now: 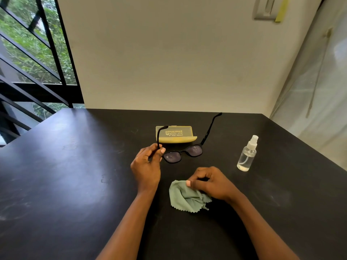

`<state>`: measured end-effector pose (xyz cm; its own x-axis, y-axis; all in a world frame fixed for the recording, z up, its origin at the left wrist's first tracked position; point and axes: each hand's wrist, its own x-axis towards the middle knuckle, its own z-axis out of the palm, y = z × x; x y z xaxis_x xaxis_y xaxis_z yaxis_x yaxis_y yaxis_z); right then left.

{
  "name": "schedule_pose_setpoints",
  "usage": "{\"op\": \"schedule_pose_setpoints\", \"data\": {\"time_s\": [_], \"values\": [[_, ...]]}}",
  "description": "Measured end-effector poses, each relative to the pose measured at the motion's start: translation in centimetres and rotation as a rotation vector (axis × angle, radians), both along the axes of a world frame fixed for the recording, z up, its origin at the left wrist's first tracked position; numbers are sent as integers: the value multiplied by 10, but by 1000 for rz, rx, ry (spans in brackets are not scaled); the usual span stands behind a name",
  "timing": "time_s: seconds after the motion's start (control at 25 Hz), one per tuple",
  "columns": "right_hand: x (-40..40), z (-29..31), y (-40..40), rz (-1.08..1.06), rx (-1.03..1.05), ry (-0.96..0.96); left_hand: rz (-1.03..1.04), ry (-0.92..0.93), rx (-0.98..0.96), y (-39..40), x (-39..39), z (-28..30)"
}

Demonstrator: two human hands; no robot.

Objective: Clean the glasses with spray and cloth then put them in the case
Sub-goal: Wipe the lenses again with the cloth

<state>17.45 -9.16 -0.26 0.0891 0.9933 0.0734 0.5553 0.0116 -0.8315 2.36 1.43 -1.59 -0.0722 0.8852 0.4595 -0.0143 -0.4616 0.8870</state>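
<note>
Black-framed glasses [183, 153] with both arms unfolded hang just above the dark table, their lenses speckled with spray droplets. My left hand [147, 167] pinches the frame's left corner near the hinge. A crumpled green cloth [185, 198] lies on the table in front of me, and my right hand [211, 183] grips its upper edge with thumb and curled fingers. Behind the glasses lies a yellow case [175, 135], closed. A small clear spray bottle [247, 154] stands upright to the right, apart from both hands.
The black table [75, 166] runs back to a cream wall and ends at an edge on the right. A window with black bars is at the left. A wall switch plate [266, 8] hangs high on the right.
</note>
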Motion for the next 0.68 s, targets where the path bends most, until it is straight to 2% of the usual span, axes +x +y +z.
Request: {"op": "schedule_pose_setpoints", "data": {"time_s": [0.24, 0.32, 0.4, 0.44, 0.52, 0.6, 0.68], "values": [[-1, 25, -1, -79, 236, 742, -4, 0, -2, -1, 0, 0], [0, 33, 4, -142, 247, 935, -3, -6, 2, 0, 1, -1], [1, 36, 12, -217, 250, 1046, -7, -14, -4, 0, 2, 0], [-2, 36, 16, -268, 255, 1048, -10, -17, -4, 0, 3, -1], [-10, 30, 24, -368, 257, 908, -18, -9, 3, -1, 3, -2], [-17, 18, 30, -459, 259, 610, -23, 6, 18, -1, 3, -2], [-19, 4, 33, -504, 301, 158, -21, 31, 44, -2, 4, -2]]}}
